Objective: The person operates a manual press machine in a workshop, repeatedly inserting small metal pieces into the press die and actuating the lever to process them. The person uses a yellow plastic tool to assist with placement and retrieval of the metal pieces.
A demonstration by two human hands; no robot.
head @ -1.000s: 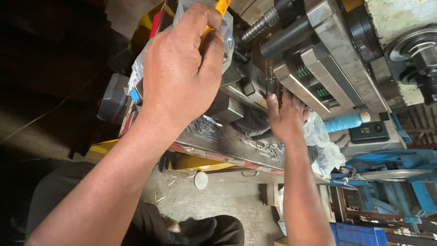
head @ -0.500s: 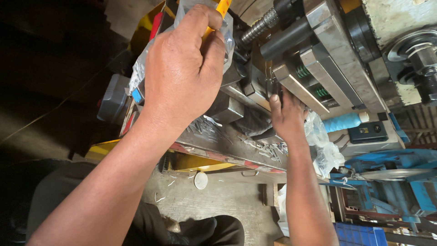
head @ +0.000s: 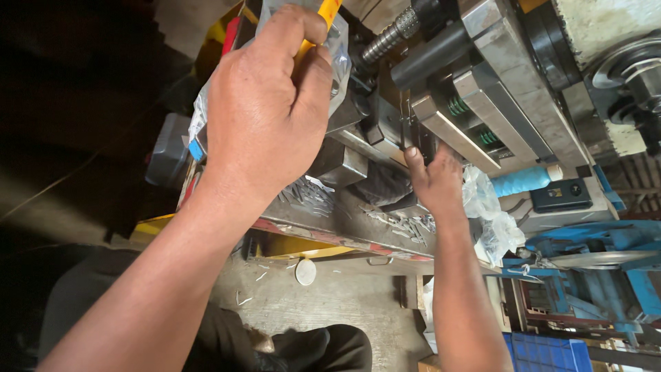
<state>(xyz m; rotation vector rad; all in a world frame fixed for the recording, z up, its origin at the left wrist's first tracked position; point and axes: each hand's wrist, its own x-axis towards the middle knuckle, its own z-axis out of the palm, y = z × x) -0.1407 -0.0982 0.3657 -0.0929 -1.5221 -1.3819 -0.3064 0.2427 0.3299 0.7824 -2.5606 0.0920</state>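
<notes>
The head view looks down on a grey steel machine table (head: 413, 110) with clamped blocks, a threaded screw shaft and green springs. The left hand (head: 265, 117) fills the near foreground, fingers curled tight around a yellow-handled tool (head: 329, 15), of which only the handle shows above the knuckles; a clear crumpled plastic bag (head: 337, 52) lies just behind it. The right hand (head: 434, 180) is farther in, its index finger stretched up to touch a small dark metal piece (head: 413, 131) standing in the gap between the steel blocks, the other fingers loosely folded and holding nothing that can be seen. Thin silvery metal shavings (head: 406, 224) lie scattered on the table edge below that hand.

By the look of it, the step in hand is seating or steadying the small piece in the fixture while the tool waits. The next move would seem to call for a steady fingertip on the piece and a careful bringing of the tool toward it, past the bag. Whether the piece is already clamped cannot be told.
</notes>
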